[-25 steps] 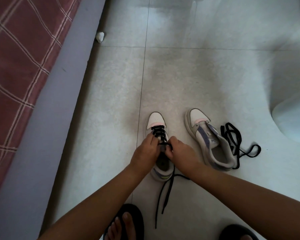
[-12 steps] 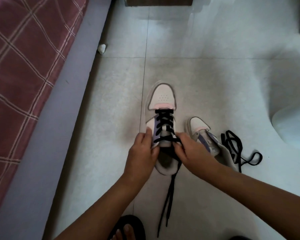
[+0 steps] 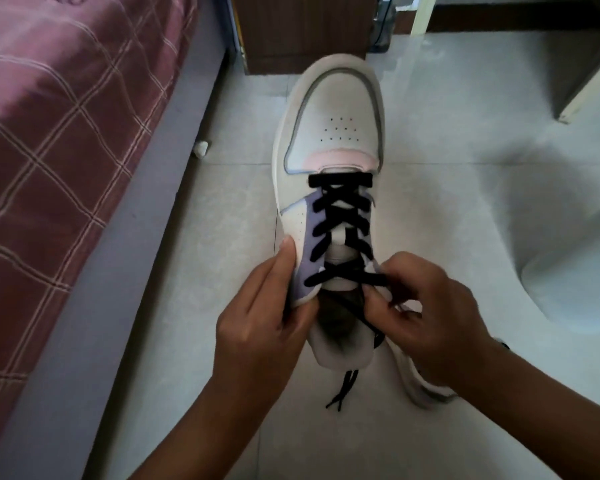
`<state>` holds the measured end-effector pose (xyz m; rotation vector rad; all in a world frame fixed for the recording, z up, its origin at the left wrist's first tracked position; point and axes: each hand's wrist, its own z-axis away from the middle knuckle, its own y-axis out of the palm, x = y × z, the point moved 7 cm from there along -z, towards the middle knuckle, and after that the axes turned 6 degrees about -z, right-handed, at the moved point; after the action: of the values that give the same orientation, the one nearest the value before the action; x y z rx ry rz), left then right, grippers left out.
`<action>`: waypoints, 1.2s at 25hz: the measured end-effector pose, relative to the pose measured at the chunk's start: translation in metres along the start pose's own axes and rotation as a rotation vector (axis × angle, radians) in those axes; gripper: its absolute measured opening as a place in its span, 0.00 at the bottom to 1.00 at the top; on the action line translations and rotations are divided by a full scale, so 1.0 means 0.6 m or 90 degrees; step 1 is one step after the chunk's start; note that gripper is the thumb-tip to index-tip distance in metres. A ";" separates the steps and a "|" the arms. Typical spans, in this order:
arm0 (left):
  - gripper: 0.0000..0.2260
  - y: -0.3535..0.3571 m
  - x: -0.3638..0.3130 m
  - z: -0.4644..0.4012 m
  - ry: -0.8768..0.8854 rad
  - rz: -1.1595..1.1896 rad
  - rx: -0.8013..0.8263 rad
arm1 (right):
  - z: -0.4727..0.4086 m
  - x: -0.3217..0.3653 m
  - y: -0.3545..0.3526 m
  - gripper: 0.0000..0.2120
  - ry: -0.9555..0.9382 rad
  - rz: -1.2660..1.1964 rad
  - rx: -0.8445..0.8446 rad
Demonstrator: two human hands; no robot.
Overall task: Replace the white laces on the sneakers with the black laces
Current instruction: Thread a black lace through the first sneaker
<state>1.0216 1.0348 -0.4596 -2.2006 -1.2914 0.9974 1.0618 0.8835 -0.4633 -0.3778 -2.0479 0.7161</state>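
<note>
A white sneaker (image 3: 333,133) with a pink band and lilac eyelet panels is held up close to the camera, toe pointing away. A black lace (image 3: 340,216) criss-crosses its eyelets; the two lace ends hang below the heel. My left hand (image 3: 260,327) grips the sneaker's left side by the collar, thumb along the lilac panel. My right hand (image 3: 426,317) pinches the black lace at the top right eyelet. The second sneaker (image 3: 420,386) lies on the floor under my right wrist, mostly hidden.
A bed with a maroon checked cover (image 3: 49,150) and grey frame runs along the left. A brown wooden cabinet (image 3: 302,29) stands at the back. A crumpled white scrap (image 3: 201,148) lies by the bed. The floor is pale tile (image 3: 465,202).
Both hands have lifted the laced sneaker off the floor and brought it much closer to the camera. The second sneaker and loose lace have dropped mostly out of sight.
</note>
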 end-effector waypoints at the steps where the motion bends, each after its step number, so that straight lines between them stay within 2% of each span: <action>1: 0.18 -0.006 -0.004 -0.009 0.004 0.006 -0.011 | -0.007 0.010 -0.005 0.03 -0.034 0.022 -0.005; 3: 0.17 -0.013 -0.006 -0.025 -0.007 0.028 -0.013 | -0.019 0.026 -0.018 0.02 -0.089 0.032 -0.035; 7: 0.16 -0.029 0.002 -0.058 -0.070 0.096 -0.044 | -0.034 0.048 -0.044 0.10 -0.205 0.037 -0.139; 13: 0.16 -0.062 0.003 -0.103 -0.151 0.132 -0.112 | -0.076 0.060 -0.064 0.08 -0.081 -0.103 -0.151; 16: 0.16 -0.061 0.008 -0.105 -0.183 0.172 -0.104 | -0.076 0.056 -0.068 0.07 -0.047 -0.138 -0.149; 18: 0.15 -0.036 0.025 -0.088 -0.203 0.167 -0.058 | -0.071 0.032 -0.047 0.07 -0.002 -0.110 -0.124; 20: 0.12 0.027 0.058 -0.046 -0.264 0.140 0.072 | -0.049 -0.027 0.013 0.09 0.114 -0.052 -0.022; 21: 0.09 0.069 0.081 -0.010 -0.312 0.102 0.166 | -0.023 -0.069 0.057 0.10 0.226 -0.040 0.068; 23: 0.06 0.146 0.129 0.085 -0.379 -0.010 0.339 | 0.065 -0.144 0.155 0.17 0.517 -0.144 0.258; 24: 0.06 0.176 0.153 0.133 -0.399 -0.041 0.394 | 0.111 -0.165 0.197 0.20 0.623 -0.220 0.314; 25: 0.06 0.198 0.175 0.172 -0.421 -0.051 0.426 | 0.149 -0.179 0.229 0.21 0.686 -0.266 0.355; 27: 0.07 0.220 0.204 0.221 -0.445 -0.052 0.454 | 0.192 -0.191 0.262 0.19 0.719 -0.275 0.420; 30: 0.15 0.239 0.216 0.273 -0.447 -0.073 0.510 | 0.211 -0.186 0.277 0.15 0.754 -0.324 0.420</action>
<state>1.0246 1.0742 -0.7101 -1.1888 -0.9658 1.9163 1.0150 0.9128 -0.6935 0.1202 -0.6695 0.5774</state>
